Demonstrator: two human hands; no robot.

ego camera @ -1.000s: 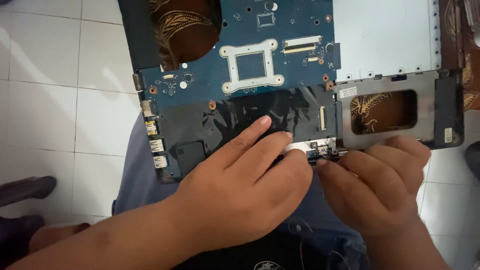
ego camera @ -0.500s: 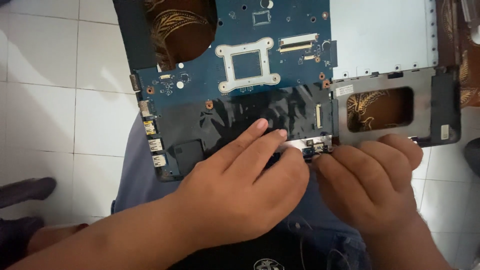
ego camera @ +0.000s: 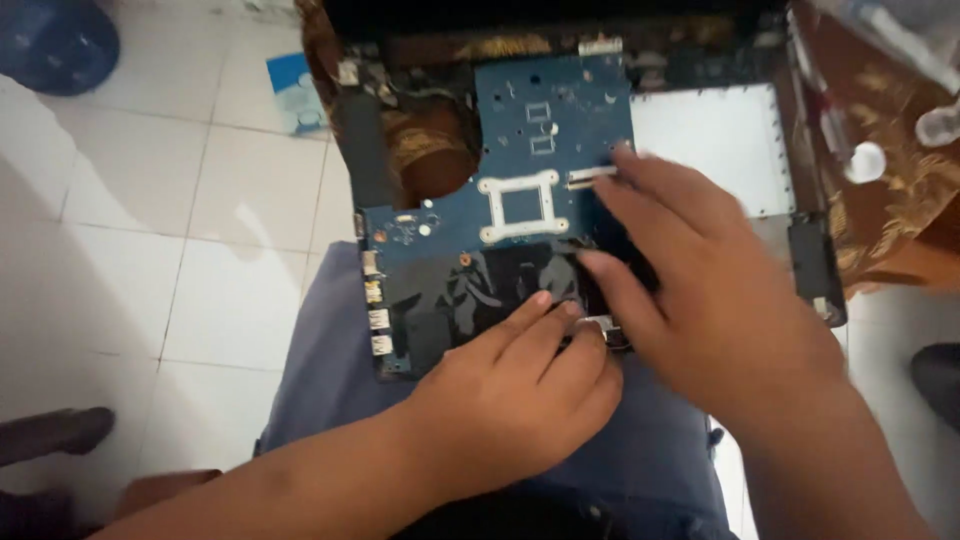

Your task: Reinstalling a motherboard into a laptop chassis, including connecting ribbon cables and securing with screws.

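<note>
Blue laptop motherboard [ego camera: 500, 190]: lying in its opened case across your lap. Your left hand [ego camera: 520, 395] is pressing fingers, spread, onto its black film. Your right hand [ego camera: 720, 290] is resting spread, fingertips touching a connector [ego camera: 590, 178].

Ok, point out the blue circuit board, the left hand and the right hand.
blue circuit board [ego camera: 540, 120]: head view, on its bare upper part.
left hand [ego camera: 520, 390]: head view, on the back of the hand.
right hand [ego camera: 730, 300]: head view, on the back of the hand.
</note>
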